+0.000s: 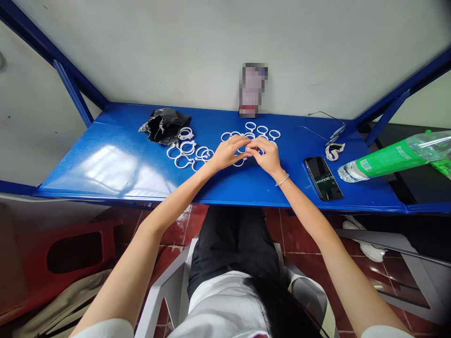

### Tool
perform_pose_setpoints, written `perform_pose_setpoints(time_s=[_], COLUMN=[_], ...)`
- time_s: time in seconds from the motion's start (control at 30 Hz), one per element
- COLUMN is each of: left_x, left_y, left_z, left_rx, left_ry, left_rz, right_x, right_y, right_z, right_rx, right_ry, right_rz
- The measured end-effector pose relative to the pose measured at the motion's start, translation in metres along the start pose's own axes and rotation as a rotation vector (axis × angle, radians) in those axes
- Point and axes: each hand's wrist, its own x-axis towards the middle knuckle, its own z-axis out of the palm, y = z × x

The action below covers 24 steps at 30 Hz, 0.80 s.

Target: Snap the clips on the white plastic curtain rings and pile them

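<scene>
My left hand (229,152) and my right hand (266,154) meet above the table, fingertips pinched together around a white plastic ring (261,151). Most of this ring is hidden by my fingers. Around and behind my hands lie several similar white rings (250,123), each with a small tab, spread out on the blue surface. To the left of my left hand is a looser group of white rings (183,167), some overlapping. A crumpled black plastic bag (168,123) sits behind that group with its mouth open.
The blue table (225,190) has blue frame bars at both sides. A pixelated upright object (252,89) leans on the back wall. At right are a phone (323,178), glasses (337,133), a white curled item (334,151) and a bottle with green label (387,157).
</scene>
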Motion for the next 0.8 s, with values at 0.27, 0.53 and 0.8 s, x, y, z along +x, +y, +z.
perform_pose_setpoints(time_s=[0.27,0.53,0.8], left_x=[0.0004,0.0020,0.0015], left_y=[-0.0026,-0.0037,-0.0056], left_z=[0.0005,0.0010,0.0022], left_rx=[-0.088,-0.103,-0.097], left_ry=[0.090,0.074,0.110], left_rz=[0.083,0.063,0.084], right_x=[0.0005,-0.0006,-0.0001], right_y=[-0.0021,-0.0034,-0.0043], right_z=[0.0008,0.0008,0.0010], right_rx=[0.059,0.053,0.057], right_ry=[0.026,0.006,0.010], right_rz=[0.015,0.023,0.020])
